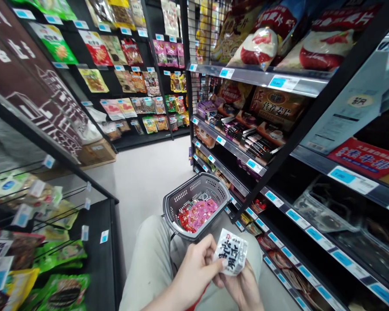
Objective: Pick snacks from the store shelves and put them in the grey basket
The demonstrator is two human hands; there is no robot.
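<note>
I hold a small silver-white food packet (232,250) with bold black characters in front of my knees. My left hand (196,265) pinches its left edge, the thumb lying over the front. My right hand (241,285) is closed on it from below and behind; most of those fingers are hidden by the packet. Just past my knees a grey plastic shopping basket (170,203) stands on the floor. Inside lie pink packets (202,214), red packets (183,219) and some silver ones (205,197) at the far side.
A shelf unit (246,196) with boxes and cereal bags rises close on my right. Low racks of bagged snacks (63,255) stand at the left. Hanging snack bags (95,47) line the back wall. Pale floor (142,172) runs between them, with a cardboard box (97,152) at its left.
</note>
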